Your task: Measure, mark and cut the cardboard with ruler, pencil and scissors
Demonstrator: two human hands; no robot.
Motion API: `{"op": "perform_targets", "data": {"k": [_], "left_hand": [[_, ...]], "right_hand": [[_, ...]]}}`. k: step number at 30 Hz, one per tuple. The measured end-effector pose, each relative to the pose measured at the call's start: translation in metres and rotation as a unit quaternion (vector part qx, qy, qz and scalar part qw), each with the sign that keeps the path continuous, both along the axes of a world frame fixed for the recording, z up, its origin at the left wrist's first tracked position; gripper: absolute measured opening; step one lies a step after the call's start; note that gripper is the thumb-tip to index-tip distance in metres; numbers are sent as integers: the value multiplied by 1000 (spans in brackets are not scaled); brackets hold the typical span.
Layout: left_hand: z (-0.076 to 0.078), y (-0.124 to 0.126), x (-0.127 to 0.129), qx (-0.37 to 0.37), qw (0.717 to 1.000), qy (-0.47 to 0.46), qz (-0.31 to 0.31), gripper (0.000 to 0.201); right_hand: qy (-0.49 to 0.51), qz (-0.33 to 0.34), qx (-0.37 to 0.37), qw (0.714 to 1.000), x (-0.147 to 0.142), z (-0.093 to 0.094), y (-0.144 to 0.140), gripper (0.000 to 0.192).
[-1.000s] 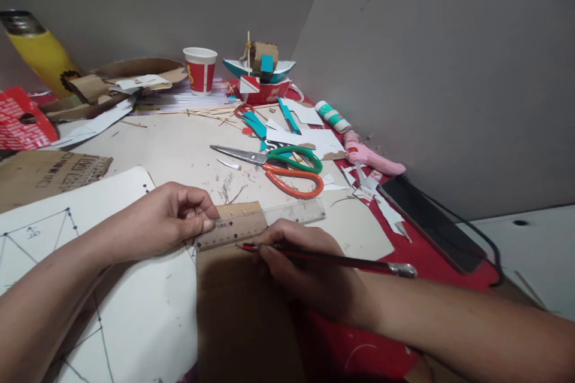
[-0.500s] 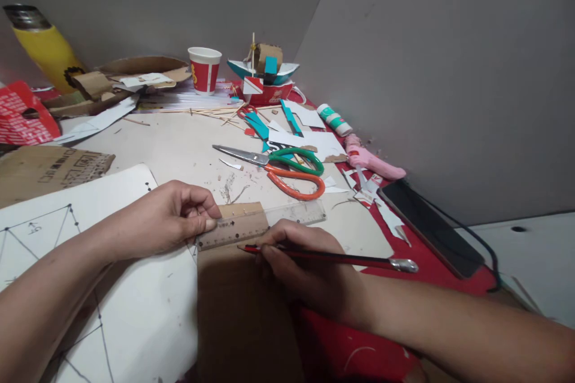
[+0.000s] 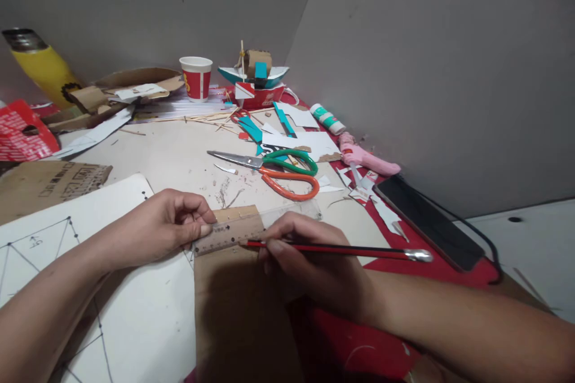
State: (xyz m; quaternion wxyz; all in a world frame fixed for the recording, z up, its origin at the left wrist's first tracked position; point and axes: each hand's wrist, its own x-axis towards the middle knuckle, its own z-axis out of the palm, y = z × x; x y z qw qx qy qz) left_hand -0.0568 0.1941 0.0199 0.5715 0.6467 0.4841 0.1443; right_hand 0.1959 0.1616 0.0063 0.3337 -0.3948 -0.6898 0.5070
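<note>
Head: left hand pinning ruler, right hand gripping pencil

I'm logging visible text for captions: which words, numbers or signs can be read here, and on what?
Nothing reads with certainty.
ruler under the left hand: scale marks and digits, too small.
brown cardboard sheet: black print, blurred.
white sheet: handwritten mark, unclear.
paper cup: yellow sign, unreadable.
red bag: white print, blurred.

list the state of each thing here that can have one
left hand: pressing the ruler down
right hand: gripping the pencil
ruler: flat across the cardboard strip's top
pencil: tip at the ruler's edge
cardboard strip: lying flat
scissors: blades shut
paper cup: upright
phone: screen dark
</note>
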Motion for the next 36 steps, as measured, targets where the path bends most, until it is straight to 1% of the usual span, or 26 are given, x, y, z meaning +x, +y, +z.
{"op": "perform_targets", "data": {"k": [2, 5, 7, 10, 12, 14, 16, 19, 21, 25, 29, 33, 36], "left_hand": [[1, 0, -1, -1, 1000, -4, 5, 27], [2, 1, -5, -14, 999, -23, 40, 25], [2, 2, -8, -19, 995, -48, 86, 23], [0, 3, -10, -16, 983, -93, 155, 21], [1, 4, -11, -15, 978, -104, 182, 21], [2, 4, -11, -12, 977, -95, 189, 24], [5, 5, -11, -4, 979, -80, 189, 28], [10, 5, -13, 8, 976, -74, 204, 30], [14, 4, -14, 9, 973, -82, 215, 30], [21, 1, -11, 22, 975, -81, 205, 38], [24, -5, -2, 21, 979, -76, 187, 48], [20, -8, 3, 39, 976, -38, 212, 42], [18, -9, 2, 70, 973, -13, 220, 34]], "right_hand": [[11, -27, 4, 1000, 2, 5, 0, 10], [10, -53, -41, 998, 6, 15, 1, 11], [11, -45, -75, 996, 8, 21, 1, 11], [26, -9, -96, 995, 10, 25, 3, 12], [41, 10, -108, 993, 8, 23, 5, 13], [71, 28, -136, 988, 4, 19, 10, 10], [119, 44, -161, 979, -1, 13, 17, 7], [187, 46, -166, 967, -7, 4, 27, 6], [202, 41, -159, 966, -7, 3, 31, 7], [205, -13, -134, 970, -2, 9, 31, 7], [210, -59, -63, 974, 4, 12, 32, 12], [213, -84, 13, 973, 8, 7, 38, 19], [218, -99, 28, 970, 9, 4, 40, 18]]}}
